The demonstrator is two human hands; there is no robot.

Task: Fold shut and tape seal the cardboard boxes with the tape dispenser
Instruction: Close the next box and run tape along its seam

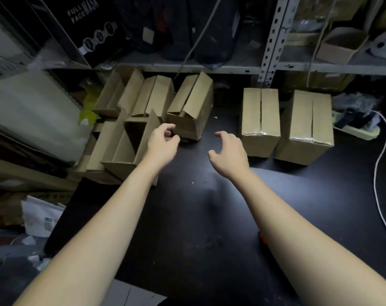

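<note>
Several brown cardboard boxes with loose flaps crowd the left of the dark table; one open box [130, 149] lies nearest me. A box with half-folded flaps [196, 111] stands behind my hands. My left hand [164, 143] hovers at its front lower corner with loosely curled fingers, holding nothing. My right hand [228, 152] is spread in the air over the table, just right of that box. Two closed boxes with shiny tape over their front edges [261, 127] [307, 133] stand at the right. A small orange object [262, 238] peeks out beside my right forearm; what it is cannot be told.
A metal shelf [209, 67] with black bags and small boxes runs along the back. A white cable [379, 164] and a power strip [355, 131] lie at the right. Plastic bags and papers [42, 215] pile up left of the black table [198, 206].
</note>
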